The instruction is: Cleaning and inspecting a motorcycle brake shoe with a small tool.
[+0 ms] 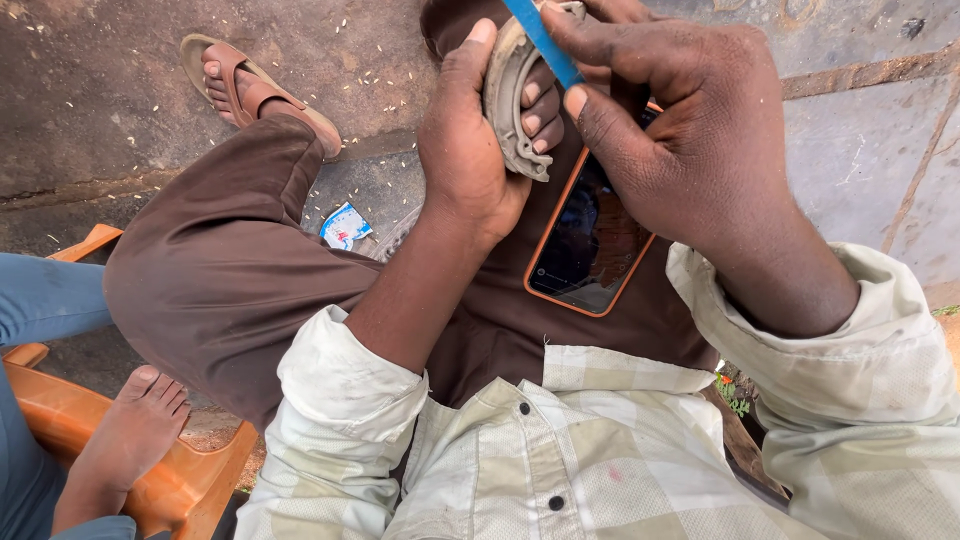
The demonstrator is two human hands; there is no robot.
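Nearest my lens is the pale checked button-up shirt, its sleeves rolled up over both forearms. Above it I see the left hand wrapped around a curved, grimy grey metal brake shoe, thumb along its outer edge and fingertips hooked over the inner rim, held just above the lap. I see the right hand pinching a thin flat blue strip between thumb and forefinger, with the strip laid across the top of the shoe. Under both hands a black smartphone in an orange case lies screen-up on the brown trousers, touching neither hand as far as I can tell. Further out, a foot in a brown sandal rests on the dark concrete ground, which is scattered with small pale flecks, and a little white-and-blue wrapper lies there beside the knee. At the left edge, another person's bare foot rests on an orange plastic chair.
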